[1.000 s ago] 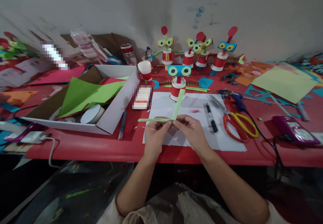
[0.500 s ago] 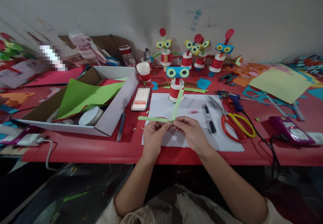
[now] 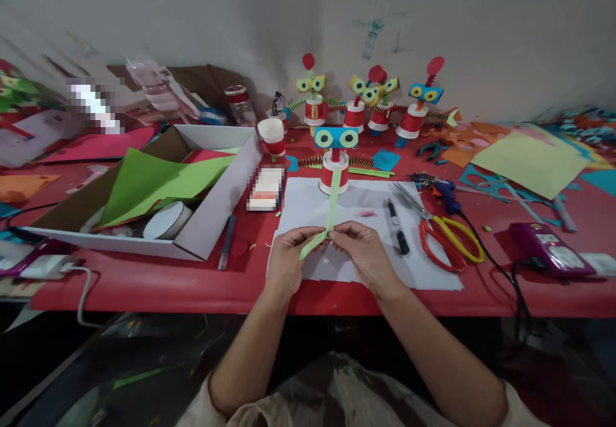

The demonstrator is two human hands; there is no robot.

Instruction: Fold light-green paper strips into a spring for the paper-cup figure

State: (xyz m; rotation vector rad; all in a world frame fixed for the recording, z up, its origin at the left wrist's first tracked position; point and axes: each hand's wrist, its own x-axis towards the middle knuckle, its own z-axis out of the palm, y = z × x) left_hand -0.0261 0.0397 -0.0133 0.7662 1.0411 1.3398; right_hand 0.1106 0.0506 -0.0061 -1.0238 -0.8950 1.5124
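My left hand (image 3: 287,261) and my right hand (image 3: 364,252) meet over a white sheet (image 3: 433,273) near the table's front edge. Both pinch two joined light green paper strips (image 3: 332,203). One strip stands up and away from me toward a red paper-cup figure with a blue head (image 3: 335,157). The other strip lies folded across my left fingers, slanting down to the left. Fingers of both hands are closed on the strips where they join.
A black marker (image 3: 395,221) and red-and-yellow scissors (image 3: 450,242) lie right of my hands. A blue glue gun (image 3: 445,192), a purple device (image 3: 548,250), a white box holding green paper (image 3: 158,186), more cup figures (image 3: 380,103) and coloured sheets (image 3: 529,157) crowd the red table (image 3: 144,279).
The strip that stuck out flat to the left has been folded over and now slants down across my left fingers. The upright strip and both hands stay in place.
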